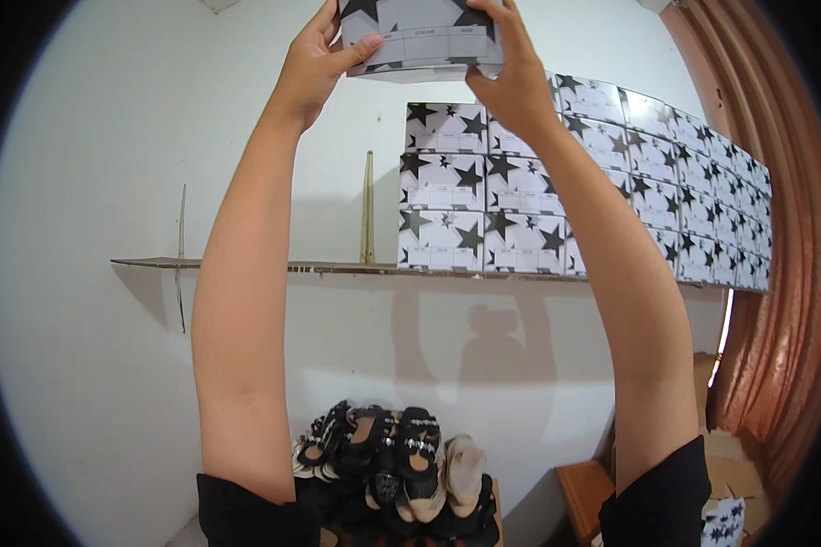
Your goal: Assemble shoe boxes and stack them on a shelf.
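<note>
Both my arms are raised, holding a white shoebox [420, 46] with black stars up at the top edge of the head view. My left hand [321, 59] grips its left end, the thumb lying across the front face. On the right end, my right hand [513, 77] clasps the box with fingers above and thumb below. The box's upper part is cut off by the picture's edge. Below and to the right of it, matching stacked shoeboxes [442, 182] stand in several rows on a wall shelf [337, 267].
Upright metal brackets [368, 210] stick up by the shelf's left part. Below lies a heap of black and beige shoes [410, 465]. A brown wooden piece [584, 488] and cardboard [734, 479] sit at lower right, beside a coppery curtain [775, 365].
</note>
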A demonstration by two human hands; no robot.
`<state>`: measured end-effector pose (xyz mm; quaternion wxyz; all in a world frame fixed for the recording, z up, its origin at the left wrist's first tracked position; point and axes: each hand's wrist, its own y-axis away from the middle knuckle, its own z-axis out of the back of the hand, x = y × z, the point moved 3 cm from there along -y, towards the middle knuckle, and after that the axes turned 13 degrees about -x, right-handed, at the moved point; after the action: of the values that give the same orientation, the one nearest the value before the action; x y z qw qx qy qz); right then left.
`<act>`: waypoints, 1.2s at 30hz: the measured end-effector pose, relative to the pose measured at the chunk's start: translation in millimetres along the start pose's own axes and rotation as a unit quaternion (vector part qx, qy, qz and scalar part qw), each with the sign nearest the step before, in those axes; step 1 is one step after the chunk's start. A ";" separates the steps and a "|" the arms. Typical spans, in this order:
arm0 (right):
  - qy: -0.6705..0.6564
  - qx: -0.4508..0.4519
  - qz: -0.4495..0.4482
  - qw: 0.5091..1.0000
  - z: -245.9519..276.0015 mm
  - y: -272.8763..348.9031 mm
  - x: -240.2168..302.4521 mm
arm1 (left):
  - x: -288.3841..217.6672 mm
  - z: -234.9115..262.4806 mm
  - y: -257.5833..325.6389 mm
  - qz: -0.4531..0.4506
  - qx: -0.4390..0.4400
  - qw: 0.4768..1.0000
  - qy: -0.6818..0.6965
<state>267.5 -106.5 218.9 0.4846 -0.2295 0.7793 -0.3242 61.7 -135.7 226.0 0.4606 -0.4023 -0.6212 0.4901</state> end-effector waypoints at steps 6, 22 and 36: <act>-0.024 -0.028 0.024 0.999 -14.1 11.8 -37.3 | 42.0 -13.9 -25.4 -0.025 0.035 0.996 0.079; 0.134 0.025 -0.093 0.986 -58.5 84.2 -174.6 | 214.8 -86.6 -45.3 -0.008 -0.037 0.981 -0.192; 0.373 0.243 -0.031 0.895 -57.5 138.1 -168.0 | 261.4 -83.7 4.6 -0.012 -0.012 0.919 -0.395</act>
<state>280.9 117.2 238.8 0.1886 0.0090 0.7923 -0.5802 77.0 133.8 276.0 0.1789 -0.1739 -0.7634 0.5958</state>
